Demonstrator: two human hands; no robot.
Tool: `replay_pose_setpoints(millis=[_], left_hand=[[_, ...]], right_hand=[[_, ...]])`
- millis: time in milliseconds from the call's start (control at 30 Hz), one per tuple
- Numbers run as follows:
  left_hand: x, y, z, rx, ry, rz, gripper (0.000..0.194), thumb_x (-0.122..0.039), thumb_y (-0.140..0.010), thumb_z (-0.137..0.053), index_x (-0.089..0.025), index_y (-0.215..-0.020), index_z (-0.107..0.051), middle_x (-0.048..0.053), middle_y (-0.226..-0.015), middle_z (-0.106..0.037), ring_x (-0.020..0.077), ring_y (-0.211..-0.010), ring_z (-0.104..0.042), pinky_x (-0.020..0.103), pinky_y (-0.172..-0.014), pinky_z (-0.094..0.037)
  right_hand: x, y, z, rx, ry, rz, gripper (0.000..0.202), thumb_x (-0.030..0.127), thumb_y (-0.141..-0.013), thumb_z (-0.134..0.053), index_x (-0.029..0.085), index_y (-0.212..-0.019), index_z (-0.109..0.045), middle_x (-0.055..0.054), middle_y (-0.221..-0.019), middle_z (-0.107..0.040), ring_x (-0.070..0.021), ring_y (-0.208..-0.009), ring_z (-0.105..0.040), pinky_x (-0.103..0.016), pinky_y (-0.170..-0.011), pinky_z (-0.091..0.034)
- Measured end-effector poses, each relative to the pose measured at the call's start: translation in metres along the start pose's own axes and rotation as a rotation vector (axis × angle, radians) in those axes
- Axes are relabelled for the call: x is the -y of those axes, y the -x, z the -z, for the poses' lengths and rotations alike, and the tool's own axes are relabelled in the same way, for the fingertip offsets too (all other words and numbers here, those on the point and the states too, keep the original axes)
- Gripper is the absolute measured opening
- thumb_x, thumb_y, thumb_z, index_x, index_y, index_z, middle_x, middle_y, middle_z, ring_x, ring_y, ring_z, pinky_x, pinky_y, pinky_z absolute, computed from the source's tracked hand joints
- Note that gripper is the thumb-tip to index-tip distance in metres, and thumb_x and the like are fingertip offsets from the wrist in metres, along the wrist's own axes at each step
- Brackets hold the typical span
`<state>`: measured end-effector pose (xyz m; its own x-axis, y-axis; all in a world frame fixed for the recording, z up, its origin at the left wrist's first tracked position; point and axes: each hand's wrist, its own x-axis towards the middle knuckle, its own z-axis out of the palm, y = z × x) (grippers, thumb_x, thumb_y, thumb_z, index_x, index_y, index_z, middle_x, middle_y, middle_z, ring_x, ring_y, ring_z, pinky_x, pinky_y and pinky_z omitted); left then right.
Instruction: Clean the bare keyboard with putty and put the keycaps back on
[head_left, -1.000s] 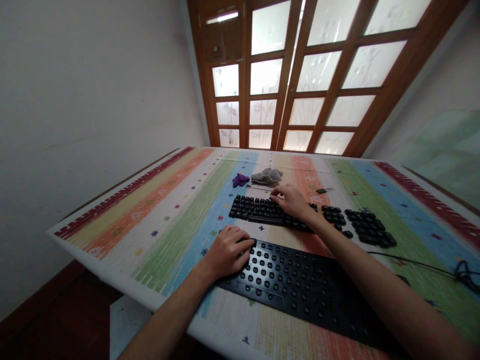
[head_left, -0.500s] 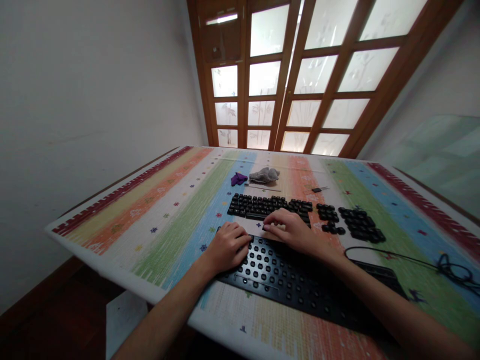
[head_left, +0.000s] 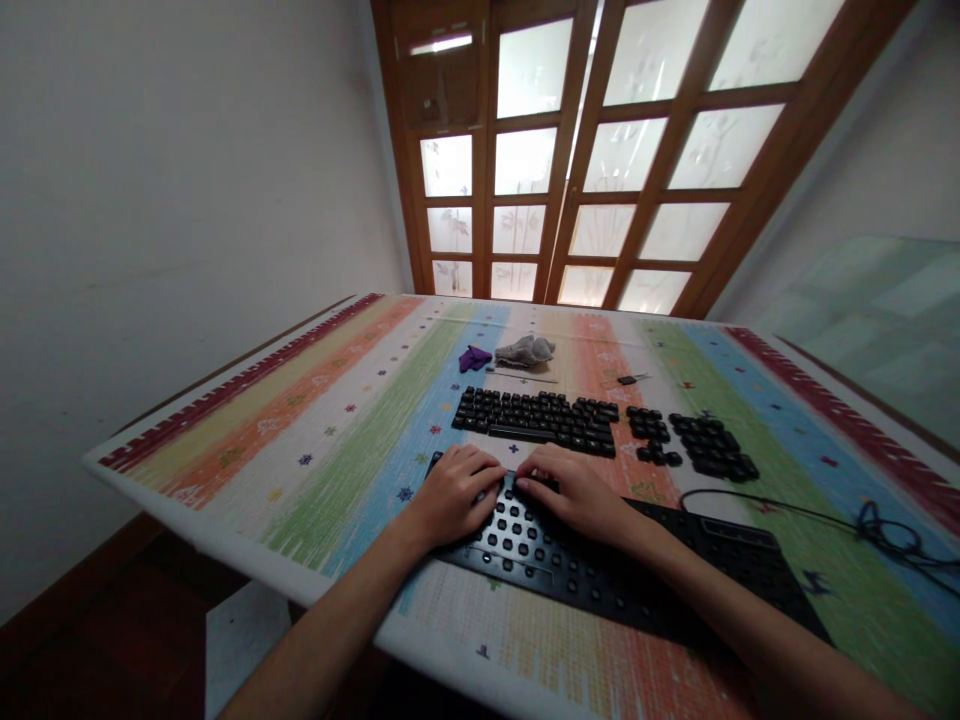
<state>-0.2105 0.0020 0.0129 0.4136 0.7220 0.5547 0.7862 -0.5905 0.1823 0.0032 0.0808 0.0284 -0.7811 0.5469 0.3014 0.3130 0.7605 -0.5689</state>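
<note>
A black keyboard [head_left: 600, 585] stripped of its keycaps lies at the table's front, its bare key sockets showing. My left hand [head_left: 459, 492] rests over its upper left part, fingers curled and pressed together on the keyboard. At the keyboard's top edge, just right of my left hand, my right hand [head_left: 574, 490] is closed in a pinch. A small black keycap appears to be between its fingertips, mostly hidden by them. Loose black keycaps [head_left: 525, 412] lie behind the hands in keyboard order, with the number pad keycaps [head_left: 712, 447] grouped to the right.
A striped tablecloth [head_left: 300, 490] covers the table. Farther back lie a purple cloth [head_left: 474, 358], a grey cloth [head_left: 526, 351], a thin rod [head_left: 525, 377] and a small black-handled tool [head_left: 630, 379]. The keyboard's cable [head_left: 885, 530] coils at the right.
My right hand has come back from the loose keycaps to the keyboard's top edge, nearer my left hand. The left hand stays in place on the keyboard.
</note>
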Motion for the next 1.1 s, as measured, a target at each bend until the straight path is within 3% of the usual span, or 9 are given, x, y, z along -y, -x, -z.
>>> replay_pose_setpoints(millis=[333, 767, 1100], left_hand=[[0.0006, 0.0, -0.0012, 0.005, 0.016, -0.001, 0.017, -0.018, -0.095, -0.053, -0.016, -0.103, -0.068, 0.007, -0.103, -0.072, 0.0228, -0.095, -0.062, 0.04, -0.085, -0.047], [-0.0002, 0.0008, -0.0013, 0.042, 0.017, 0.014, 0.024, -0.018, -0.096, -0.053, -0.017, -0.116, -0.065, 0.008, -0.112, -0.073, 0.0232, -0.099, -0.064, 0.041, -0.088, -0.047], [-0.0006, 0.0008, -0.0007, 0.047, 0.035, 0.021, 0.028, -0.017, -0.096, -0.052, -0.018, -0.122, -0.062, 0.008, -0.117, -0.071, 0.0241, -0.101, -0.062, 0.041, -0.09, -0.046]], right_hand=[[-0.0028, -0.0005, -0.0066, -0.044, 0.085, 0.061, 0.012, 0.018, -0.096, -0.055, 0.019, -0.093, -0.066, -0.007, -0.089, -0.068, -0.0221, -0.089, -0.061, -0.035, -0.08, -0.049], [0.0008, -0.0011, -0.0046, -0.1, 0.141, 0.13, 0.011, 0.015, -0.096, -0.055, 0.018, -0.093, -0.065, -0.008, -0.086, -0.068, -0.0224, -0.085, -0.061, -0.034, -0.075, -0.05], [-0.0053, -0.0019, -0.0072, -0.103, 0.128, 0.103, 0.013, 0.019, -0.097, -0.054, 0.018, -0.092, -0.066, -0.008, -0.085, -0.068, -0.022, -0.085, -0.061, -0.035, -0.076, -0.051]])
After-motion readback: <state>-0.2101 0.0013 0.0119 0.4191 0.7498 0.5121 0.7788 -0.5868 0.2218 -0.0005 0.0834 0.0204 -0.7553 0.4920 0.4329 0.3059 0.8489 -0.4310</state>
